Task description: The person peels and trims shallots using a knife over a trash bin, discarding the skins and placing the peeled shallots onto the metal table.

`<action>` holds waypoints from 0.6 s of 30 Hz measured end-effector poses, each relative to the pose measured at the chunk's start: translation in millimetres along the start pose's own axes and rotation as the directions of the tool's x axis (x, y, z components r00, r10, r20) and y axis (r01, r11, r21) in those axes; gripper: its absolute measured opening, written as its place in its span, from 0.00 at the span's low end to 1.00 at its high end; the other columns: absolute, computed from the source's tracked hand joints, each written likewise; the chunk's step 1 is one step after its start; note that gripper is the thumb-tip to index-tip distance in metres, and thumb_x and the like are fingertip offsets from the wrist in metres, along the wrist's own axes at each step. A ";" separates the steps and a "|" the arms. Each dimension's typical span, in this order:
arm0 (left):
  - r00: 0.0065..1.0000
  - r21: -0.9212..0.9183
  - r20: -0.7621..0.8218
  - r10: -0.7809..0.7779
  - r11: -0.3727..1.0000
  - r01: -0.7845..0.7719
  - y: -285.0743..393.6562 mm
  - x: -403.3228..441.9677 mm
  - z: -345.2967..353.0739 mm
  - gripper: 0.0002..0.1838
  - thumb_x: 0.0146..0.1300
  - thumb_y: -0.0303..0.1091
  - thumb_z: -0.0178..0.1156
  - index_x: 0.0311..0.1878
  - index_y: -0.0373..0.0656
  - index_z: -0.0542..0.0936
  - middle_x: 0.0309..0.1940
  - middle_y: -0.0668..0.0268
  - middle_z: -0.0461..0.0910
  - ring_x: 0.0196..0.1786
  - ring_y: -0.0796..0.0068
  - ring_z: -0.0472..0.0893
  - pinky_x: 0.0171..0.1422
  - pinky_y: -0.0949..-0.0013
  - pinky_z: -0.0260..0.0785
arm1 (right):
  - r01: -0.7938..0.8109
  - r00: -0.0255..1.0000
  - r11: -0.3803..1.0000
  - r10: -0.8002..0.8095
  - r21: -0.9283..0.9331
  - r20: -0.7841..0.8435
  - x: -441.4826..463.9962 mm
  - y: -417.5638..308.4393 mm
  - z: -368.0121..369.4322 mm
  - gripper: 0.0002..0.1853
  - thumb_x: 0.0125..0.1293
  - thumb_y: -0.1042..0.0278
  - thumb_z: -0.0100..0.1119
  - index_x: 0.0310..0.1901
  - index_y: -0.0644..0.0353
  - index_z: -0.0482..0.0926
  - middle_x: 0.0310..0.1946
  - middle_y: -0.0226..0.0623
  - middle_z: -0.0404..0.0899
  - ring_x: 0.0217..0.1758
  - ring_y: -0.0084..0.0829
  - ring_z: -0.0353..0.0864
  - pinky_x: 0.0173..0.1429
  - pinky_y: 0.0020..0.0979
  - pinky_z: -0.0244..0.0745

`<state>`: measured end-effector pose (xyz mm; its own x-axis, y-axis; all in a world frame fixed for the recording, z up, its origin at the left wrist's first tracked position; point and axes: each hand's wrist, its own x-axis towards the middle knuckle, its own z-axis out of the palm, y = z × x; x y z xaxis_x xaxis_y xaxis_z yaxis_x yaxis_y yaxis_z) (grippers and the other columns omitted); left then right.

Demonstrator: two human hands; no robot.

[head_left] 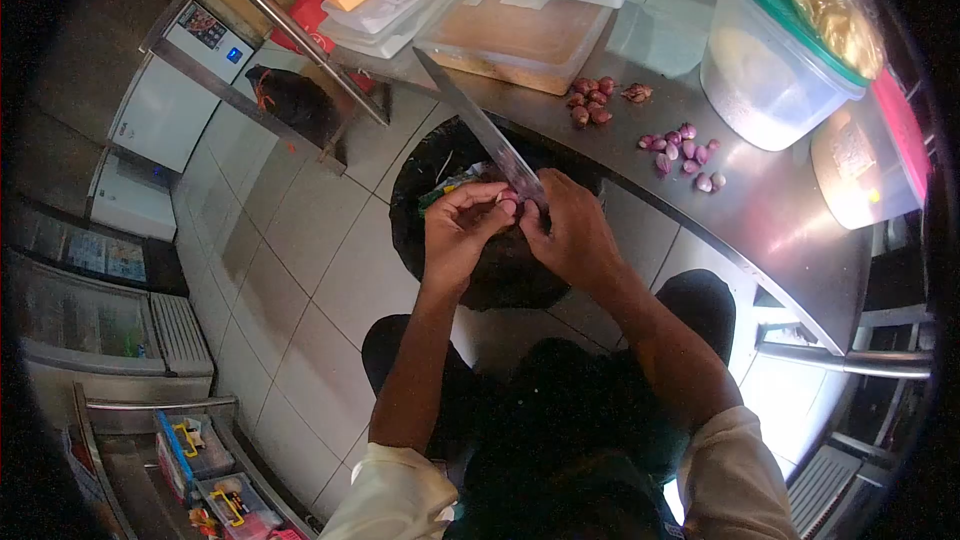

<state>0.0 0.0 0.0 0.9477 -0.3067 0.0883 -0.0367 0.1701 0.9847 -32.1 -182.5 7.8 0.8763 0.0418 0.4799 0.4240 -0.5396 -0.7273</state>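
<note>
My left hand (463,227) pinches a small purple shallot (508,197) between thumb and fingers. In my right hand (570,227) is a large knife (478,126), its long blade pointing up and away to the left. The lower part of the blade is close against the shallot; whether it cuts in I cannot tell. Both hands are above a bin lined with a black bag (415,175), where some scraps show. On the steel table (620,145) to the right lie several peeled shallots (688,153) and, farther back, a cluster of unpeeled shallots (592,100).
A tub with a green lid (765,60) and a pink-lidded container (868,155) stand at the table's right. Lidded plastic boxes (520,35) line its back. A metal rail (290,30) rises at upper left. Toolbox-like cases (215,470) sit at lower left.
</note>
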 end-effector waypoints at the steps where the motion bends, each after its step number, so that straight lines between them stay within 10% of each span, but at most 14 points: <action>1: 1.000 0.020 -0.004 0.007 1.000 -0.007 1.4 -0.2 -0.2 0.15 0.69 0.19 0.65 0.58 0.36 0.84 0.49 0.61 0.86 0.51 0.75 0.85 0.58 0.70 0.81 | 0.012 1.000 1.000 -0.012 0.010 -0.026 -0.3 1.0 1.0 0.12 0.64 0.74 0.62 0.46 0.66 0.74 0.38 0.55 0.78 0.41 0.62 0.81 0.44 0.55 0.76; 18: 0.985 -0.146 0.007 -0.175 0.974 0.174 6.9 0.4 0.7 0.11 0.72 0.32 0.67 0.54 0.40 0.84 0.48 0.64 0.86 0.45 0.79 0.85 0.50 0.74 0.79 | 0.024 0.992 0.998 -0.017 0.055 -0.127 0.2 0.4 3.5 0.13 0.64 0.73 0.62 0.49 0.67 0.76 0.36 0.54 0.81 0.40 0.59 0.83 0.46 0.50 0.77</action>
<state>-0.1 0.4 6.9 0.9372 -0.3385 -0.0842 0.1755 0.2491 0.9524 -30.9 -179.7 5.8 0.8328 -0.0557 0.5507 0.4572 -0.4917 -0.7411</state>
